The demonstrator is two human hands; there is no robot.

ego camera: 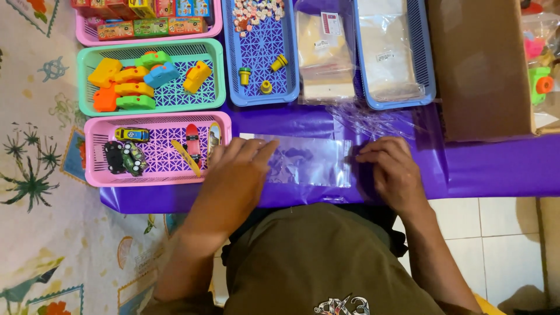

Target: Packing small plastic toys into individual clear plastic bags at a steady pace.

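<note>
Under your hands lies a clear, glossy plastic bag [309,160] on a shiny, smooth purple sheet [496,166]. The pink basket [93,175] is moulded plastic lattice; the box [478,70] is matt brown cardboard.

Bag [309,160] between hands, baskets [157,149] behind
</note>
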